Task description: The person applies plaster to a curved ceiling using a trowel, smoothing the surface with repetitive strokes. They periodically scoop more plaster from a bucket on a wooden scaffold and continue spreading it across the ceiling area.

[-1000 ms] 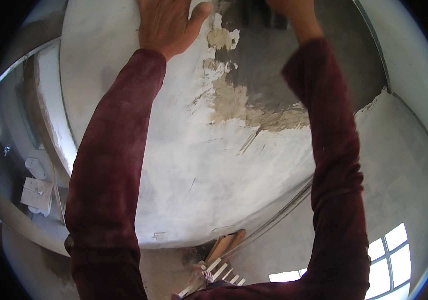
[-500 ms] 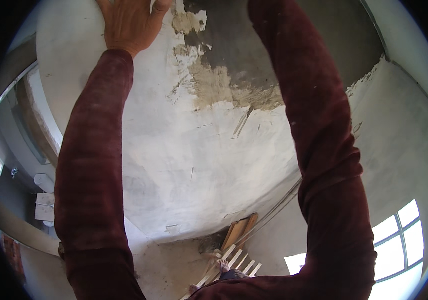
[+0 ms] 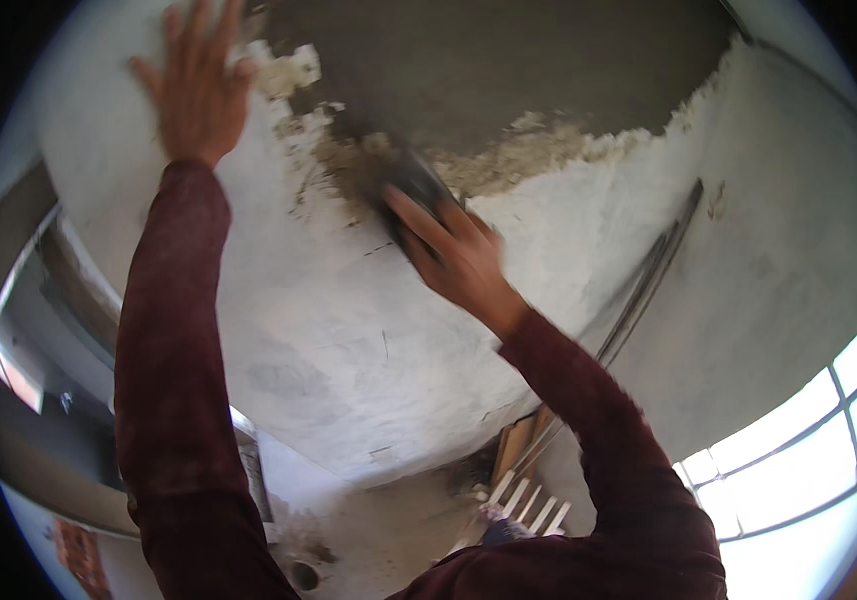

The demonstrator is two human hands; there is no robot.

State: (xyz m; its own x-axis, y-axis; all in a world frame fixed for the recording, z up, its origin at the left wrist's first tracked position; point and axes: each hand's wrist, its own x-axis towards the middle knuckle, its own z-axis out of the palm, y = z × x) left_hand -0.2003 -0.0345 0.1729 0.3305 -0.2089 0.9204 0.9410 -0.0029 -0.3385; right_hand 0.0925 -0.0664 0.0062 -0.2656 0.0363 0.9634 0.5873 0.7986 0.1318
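Observation:
My left hand (image 3: 198, 95) lies with spread fingers against the whitish wall (image 3: 348, 330), left of a ragged plaster edge. In my right hand (image 3: 463, 260) is a dark, flat plastering trowel (image 3: 418, 175), blurred by motion. Its blade is at the lower border of the dark grey wet plaster (image 3: 508, 70), where a rough tan strip (image 3: 518, 160) meets the white surface. My fingers wrap round the trowel's back, and its handle is hidden beneath them.
Long thin poles (image 3: 653, 280) lean in the corner at the right. Below me are a slatted wooden ladder or platform (image 3: 528, 505) and a brown board (image 3: 516, 445). A bright gridded window (image 3: 798, 450) stands lower right, a doorway-like opening (image 3: 58, 330) at the left.
My right hand has come down and leftward into view with the trowel, along the plaster's lower edge. My left hand appears lower and farther left, still flat on the wall. The whole view has shifted.

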